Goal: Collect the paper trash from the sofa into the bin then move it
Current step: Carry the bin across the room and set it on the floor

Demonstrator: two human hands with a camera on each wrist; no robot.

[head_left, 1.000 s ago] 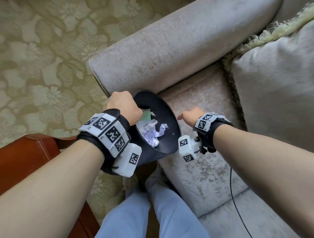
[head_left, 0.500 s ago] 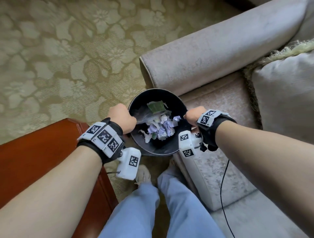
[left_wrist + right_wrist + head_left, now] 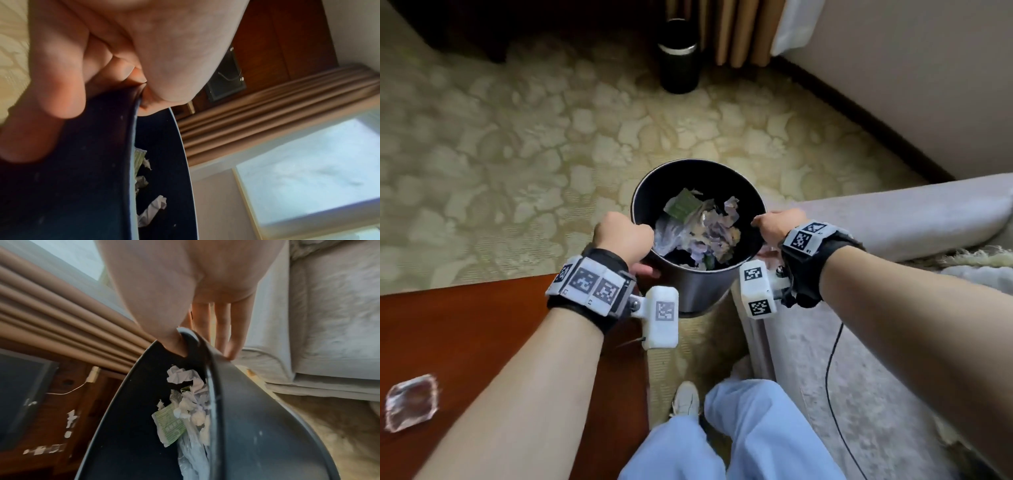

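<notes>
Left hand (image 3: 624, 236) and right hand (image 3: 774, 224) gripping opposite rims of round black metal bin (image 3: 702, 291), crumpled white paper trash (image 3: 698, 236) between them.

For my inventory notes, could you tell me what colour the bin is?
The bin is black inside and out, clearest in the head view.

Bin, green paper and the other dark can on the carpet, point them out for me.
bin (image 3: 702, 291): head view, outer wall near the bottom.
green paper (image 3: 170, 425): right wrist view, flat printed face.
dark can (image 3: 678, 65): head view, its side.
</notes>
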